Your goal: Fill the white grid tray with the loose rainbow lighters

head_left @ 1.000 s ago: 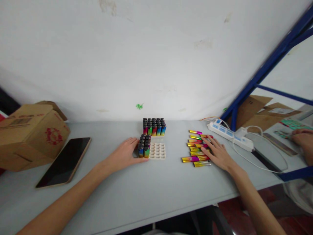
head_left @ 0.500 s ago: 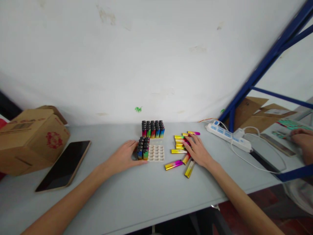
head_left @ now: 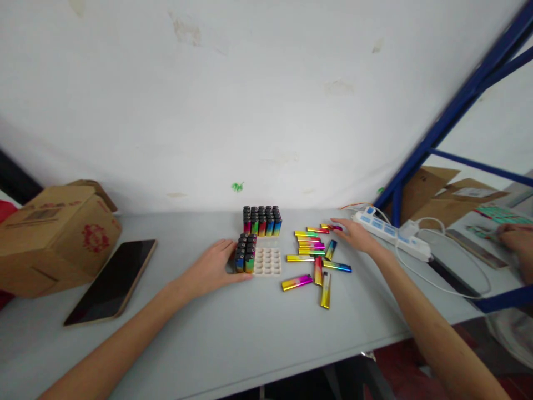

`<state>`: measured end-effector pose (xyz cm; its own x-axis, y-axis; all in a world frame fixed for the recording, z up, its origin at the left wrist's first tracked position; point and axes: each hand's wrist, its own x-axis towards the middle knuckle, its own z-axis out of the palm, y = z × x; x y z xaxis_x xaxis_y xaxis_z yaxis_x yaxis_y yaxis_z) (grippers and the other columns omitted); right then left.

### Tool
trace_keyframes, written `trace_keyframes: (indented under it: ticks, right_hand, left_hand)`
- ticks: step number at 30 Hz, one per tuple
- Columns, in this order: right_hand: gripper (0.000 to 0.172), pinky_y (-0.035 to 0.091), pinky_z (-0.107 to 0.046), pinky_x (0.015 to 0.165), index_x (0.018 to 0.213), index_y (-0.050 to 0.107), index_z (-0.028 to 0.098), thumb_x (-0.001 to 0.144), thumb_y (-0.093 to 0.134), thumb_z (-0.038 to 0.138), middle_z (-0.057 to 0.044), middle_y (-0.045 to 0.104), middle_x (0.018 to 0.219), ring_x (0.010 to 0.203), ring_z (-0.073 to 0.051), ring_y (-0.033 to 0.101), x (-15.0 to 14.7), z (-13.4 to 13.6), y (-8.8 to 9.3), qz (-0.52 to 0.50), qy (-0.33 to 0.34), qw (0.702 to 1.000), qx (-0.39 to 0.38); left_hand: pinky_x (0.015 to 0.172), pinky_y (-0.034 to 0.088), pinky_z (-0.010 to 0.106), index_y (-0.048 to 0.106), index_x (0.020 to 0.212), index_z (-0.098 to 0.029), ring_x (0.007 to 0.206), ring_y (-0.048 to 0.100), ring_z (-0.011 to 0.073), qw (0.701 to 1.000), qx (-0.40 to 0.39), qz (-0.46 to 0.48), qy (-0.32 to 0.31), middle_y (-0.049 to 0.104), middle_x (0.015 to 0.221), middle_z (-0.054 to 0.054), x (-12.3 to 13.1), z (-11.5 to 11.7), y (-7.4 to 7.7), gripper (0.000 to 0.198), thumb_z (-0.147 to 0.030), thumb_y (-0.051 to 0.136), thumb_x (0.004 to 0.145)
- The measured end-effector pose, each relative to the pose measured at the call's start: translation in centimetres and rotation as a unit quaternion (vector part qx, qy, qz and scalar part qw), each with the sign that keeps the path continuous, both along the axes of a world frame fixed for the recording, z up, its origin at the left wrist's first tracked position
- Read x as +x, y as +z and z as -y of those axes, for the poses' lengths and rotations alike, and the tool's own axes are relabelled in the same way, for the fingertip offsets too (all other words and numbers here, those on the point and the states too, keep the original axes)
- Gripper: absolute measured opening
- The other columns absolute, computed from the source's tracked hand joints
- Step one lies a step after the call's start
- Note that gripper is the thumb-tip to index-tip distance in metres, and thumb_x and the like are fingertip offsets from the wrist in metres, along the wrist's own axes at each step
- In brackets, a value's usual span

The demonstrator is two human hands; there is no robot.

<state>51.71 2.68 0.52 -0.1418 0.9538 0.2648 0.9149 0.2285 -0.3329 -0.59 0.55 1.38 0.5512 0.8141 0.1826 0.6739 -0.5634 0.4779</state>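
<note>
My left hand curls round the left end of a white tray with round hollows, thumb in front and fingers behind. In the tray's left part several black-topped lighters stand upright, and the hollows on its right hold nothing. Behind it stands a block of similar lighters. My right hand stretches over the table at the back right, fingers apart, fingertips at a red and magenta lighter. Below and left of that hand lie several loose shiny lighters, among them a yellow and magenta one.
On the left are a cardboard box and a dark-screened tablet. A white power strip with cables lies right of my right hand, beside a blue metal frame. Another person's hand shows at the right edge.
My right hand has moved off the middle of the loose lighters, back and right to the far one. Those lighters now lie more spread out. My left hand stays at the tray.
</note>
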Motion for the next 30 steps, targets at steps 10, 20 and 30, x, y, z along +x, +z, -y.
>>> trace_keyframes:
  ticks: [10, 20, 30]
  right_hand:
    - [0.049, 0.066, -0.053, 0.090, 0.109, 0.092, 0.021, 0.090, 0.085, 0.065, -0.015, 0.088, 0.103, 0.087, -0.035, 0.080, -2.0, 0.2, 2.4, -0.132, -0.035, 0.991, -0.009]
    - [0.060, 0.063, -0.036, 0.086, 0.103, 0.084, 0.027, 0.069, 0.105, 0.072, -0.004, 0.080, 0.101, 0.099, -0.023, 0.074, -16.1, 1.6, 6.2, -0.616, 0.024, 0.785, -0.063]
    - [0.070, 0.030, -0.026, 0.049, 0.093, 0.059, 0.029, 0.083, 0.081, 0.094, 0.011, 0.040, 0.066, 0.053, -0.011, 0.030, -23.3, 2.8, 3.7, -0.547, 0.092, 0.809, -0.196]
  left_hand:
    - [0.107, 0.064, 0.057, 0.071, 0.104, -0.025, 0.112, 0.077, 0.0422, 1.000, -0.007, -0.007, 0.003, 0.080, 0.116, 0.014, 0.1, 0.1, 0.0, 0.064, -0.083, 0.086, 0.082]
    - [0.107, 0.064, 0.057, 0.075, 0.109, -0.025, 0.113, 0.077, 0.0425, 1.000, -0.010, -0.006, -0.001, 0.080, 0.119, 0.016, 0.1, 0.1, 0.0, 0.063, -0.079, 0.089, 0.081]
    - [0.110, 0.063, 0.057, 0.075, 0.110, -0.025, 0.117, 0.077, 0.0432, 1.000, -0.004, -0.005, -0.002, 0.081, 0.119, 0.015, 0.1, 0.1, -0.2, 0.061, -0.078, 0.090, 0.084]
